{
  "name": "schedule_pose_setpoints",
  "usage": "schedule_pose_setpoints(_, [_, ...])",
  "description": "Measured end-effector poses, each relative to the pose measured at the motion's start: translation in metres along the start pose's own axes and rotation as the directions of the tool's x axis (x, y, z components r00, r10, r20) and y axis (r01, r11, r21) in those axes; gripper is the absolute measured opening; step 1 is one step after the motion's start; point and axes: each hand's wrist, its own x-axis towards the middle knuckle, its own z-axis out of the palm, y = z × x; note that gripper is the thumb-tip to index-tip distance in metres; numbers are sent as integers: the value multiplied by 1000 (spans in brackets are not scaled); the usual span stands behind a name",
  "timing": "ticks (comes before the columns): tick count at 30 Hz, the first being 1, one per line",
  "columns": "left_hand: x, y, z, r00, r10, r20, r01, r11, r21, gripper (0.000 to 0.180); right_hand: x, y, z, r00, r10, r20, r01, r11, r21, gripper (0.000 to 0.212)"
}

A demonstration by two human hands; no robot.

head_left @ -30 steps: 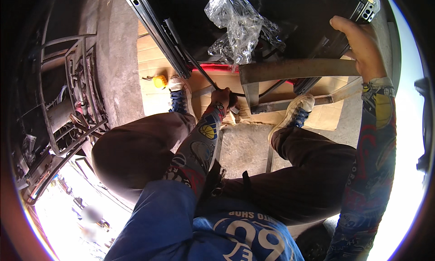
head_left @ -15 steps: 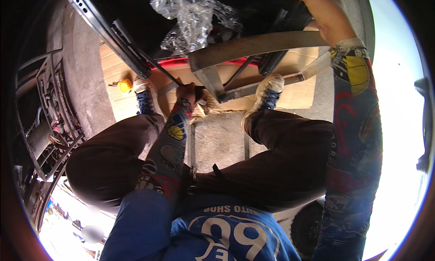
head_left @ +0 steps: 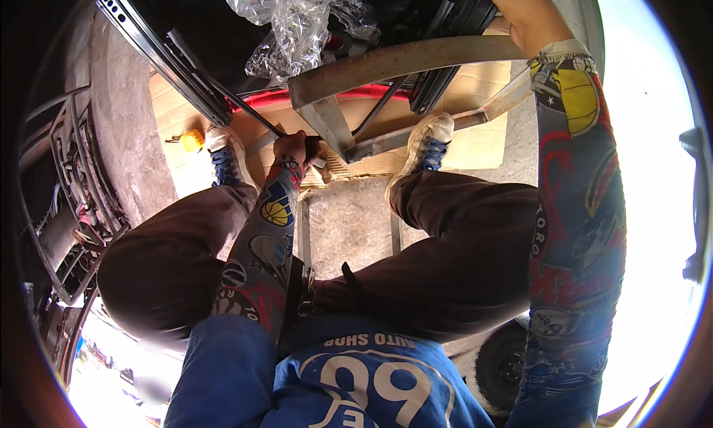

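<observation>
My left hand [head_left: 294,149] is closed around a thin black bar [head_left: 245,109], near the bar's bend between my shoes. The bar runs from a black slotted rail [head_left: 152,53] at the upper left. At the upper right, my right hand [head_left: 526,16] reaches to the edge of the dark assembly, beside a second black rail [head_left: 454,49]. Its fingers are mostly hidden or cut off by the picture's top. A bare metal frame [head_left: 405,55] with worn flat bars stands between my hands. Crumpled clear plastic wrap [head_left: 290,34] lies on the dark assembly, which has a red edge [head_left: 260,100].
Flattened cardboard [head_left: 475,149] lies on the concrete under the assembly and my shoes. A small yellow-orange object [head_left: 192,140] rests near my left shoe. Rusty tubular metal frames [head_left: 70,183] stand at the far left. A dark wheel [head_left: 501,365] sits at the lower right.
The whole scene has shifted slightly left and up in the picture. My right hand sits closer to the top edge, with less of its fingers showing. My left hand keeps its hold.
</observation>
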Motion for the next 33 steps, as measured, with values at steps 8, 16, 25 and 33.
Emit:
schedule_pose_setpoints(8, [33, -6, -7, 990, 47, 131, -52, 998, 34, 30, 10, 20, -8, 993, 54, -102, -87, 930, -356, 47])
schedule_pose_setpoints(16, [45, 0, 2, 947, 317, -41, -258, 833, 489, 14, 23, 39, -19, 981, 134, -142, -177, 918, -356, 65])
schedule_pose_setpoints(25, [-19, 12, 2, 997, -61, -39, 58, 995, -77, 19, 15, 11, -5, 980, 196, -26, -193, 925, -328, 71])
schedule_pose_setpoints(33, [21, 5, 0, 988, 70, 136, -67, 997, -32, 9, 6, 6, 7, 994, 103, -31, -108, 967, -229, 57])
